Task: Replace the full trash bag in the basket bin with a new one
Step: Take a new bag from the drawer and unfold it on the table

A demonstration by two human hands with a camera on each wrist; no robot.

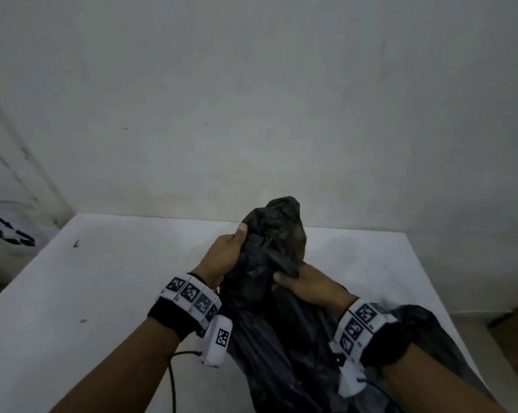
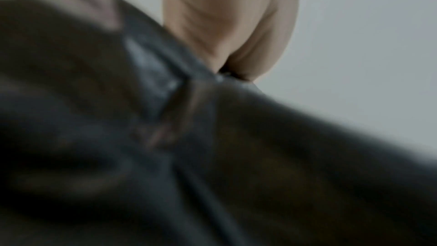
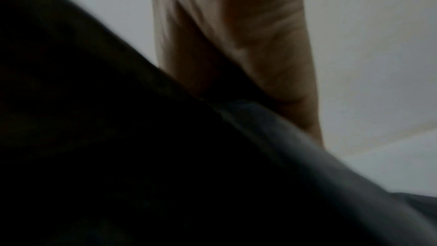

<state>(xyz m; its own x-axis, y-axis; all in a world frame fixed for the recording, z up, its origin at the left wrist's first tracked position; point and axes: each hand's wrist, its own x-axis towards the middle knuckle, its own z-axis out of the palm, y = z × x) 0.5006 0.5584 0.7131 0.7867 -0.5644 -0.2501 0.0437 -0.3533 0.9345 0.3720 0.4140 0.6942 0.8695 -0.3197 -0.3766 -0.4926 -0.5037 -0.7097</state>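
A pale wall (image 1: 251,99) fills the far half of the head view, with a corner on the left. Below it a white tabletop (image 1: 87,278) runs from the near left to the far right, marked with a few small dark specks. At the far left edge, beside the tabletop, sits a white bag (image 1: 10,231) printed with a dark recycling symbol.

The black trash bag (image 1: 269,308) lies on the tabletop right of centre, its body spreading toward the near right edge and its gathered neck rising toward the far side. The left hand (image 1: 226,256) grips the neck on its left side, thumb up against the bunched plastic. The right hand (image 1: 308,286) clasps the bag just below and to the right, fingers curled into the folds. Both wrists carry white bands (image 1: 192,295) with black square markers, and a thin black cable (image 1: 172,380) hangs under the left forearm.

Both wrist views are blurred, showing only dark plastic and part of a palm.
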